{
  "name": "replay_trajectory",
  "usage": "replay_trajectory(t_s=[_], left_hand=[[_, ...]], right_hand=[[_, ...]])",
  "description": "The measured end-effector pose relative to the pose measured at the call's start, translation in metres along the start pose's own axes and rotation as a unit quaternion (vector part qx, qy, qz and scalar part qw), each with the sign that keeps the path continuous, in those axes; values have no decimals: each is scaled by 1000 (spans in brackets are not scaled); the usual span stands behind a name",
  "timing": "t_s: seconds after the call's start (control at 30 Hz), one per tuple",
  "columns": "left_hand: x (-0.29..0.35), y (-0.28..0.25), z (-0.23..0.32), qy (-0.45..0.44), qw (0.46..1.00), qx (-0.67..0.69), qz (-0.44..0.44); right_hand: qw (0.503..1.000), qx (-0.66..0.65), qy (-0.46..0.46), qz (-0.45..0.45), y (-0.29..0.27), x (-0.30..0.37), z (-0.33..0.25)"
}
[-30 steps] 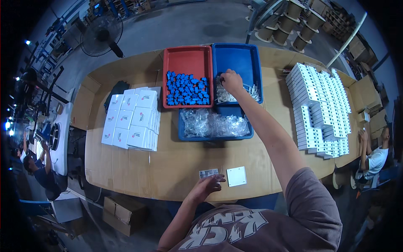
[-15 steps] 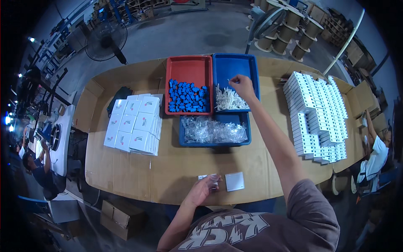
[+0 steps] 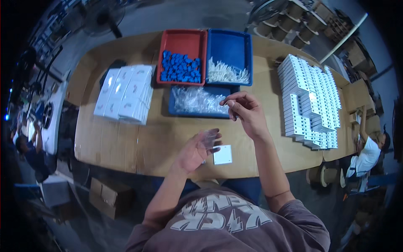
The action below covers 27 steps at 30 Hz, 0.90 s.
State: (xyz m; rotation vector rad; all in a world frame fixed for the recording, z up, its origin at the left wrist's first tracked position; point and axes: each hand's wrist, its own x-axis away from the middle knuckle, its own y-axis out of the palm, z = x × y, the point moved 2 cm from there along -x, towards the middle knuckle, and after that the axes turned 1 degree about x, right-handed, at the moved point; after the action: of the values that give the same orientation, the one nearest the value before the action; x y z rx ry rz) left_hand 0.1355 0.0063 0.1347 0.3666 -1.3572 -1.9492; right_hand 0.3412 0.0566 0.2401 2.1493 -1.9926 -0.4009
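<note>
My left hand (image 3: 189, 153) is turned palm up near the front of the table, its fingers curled round a small clear plastic bag (image 3: 210, 138). Just to its right, a flat white square piece (image 3: 223, 154) lies on the cardboard; part of another pale thing is mostly hidden under the hand. My right hand (image 3: 248, 114) hovers at the right end of the front blue tray (image 3: 173, 107), thumb and fingers pinched together. What they pinch is too small and blurred to make out. Crumpled clear plastic bags (image 3: 197, 101) fill that tray.
Behind it stand a red tray (image 3: 183, 40) of small blue parts (image 3: 180, 67) and a blue tray (image 3: 229, 44) of thin white parts (image 3: 226, 72). White packets (image 3: 124, 92) are stacked left, white boxes (image 3: 308, 101) right. Cardboard walls (image 3: 126, 46) edge the table. People work at both sides.
My right hand has come back from the white parts' tray toward me, still pinched. My left hand has lifted with the clear bag. The whole view has shifted, so the trays appear higher.
</note>
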Motion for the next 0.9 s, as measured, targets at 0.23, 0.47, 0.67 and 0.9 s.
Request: replay_trajectory(t_s=[0.23,0.47,0.67,0.9], left_hand=[[23,19,6,11,999,-22,31],[42,19,-3,7,998,-26,59],[47,6,-9,-12,997,-36,61],[49,3,-13,-1,998,-45,54]], right_hand=[[980,186,19,-66,25,33,20],[901,372,-7,-221,41,40,2],[866,367,29,-339,43,41,7],[883,309,85,-342,49,47,18]])
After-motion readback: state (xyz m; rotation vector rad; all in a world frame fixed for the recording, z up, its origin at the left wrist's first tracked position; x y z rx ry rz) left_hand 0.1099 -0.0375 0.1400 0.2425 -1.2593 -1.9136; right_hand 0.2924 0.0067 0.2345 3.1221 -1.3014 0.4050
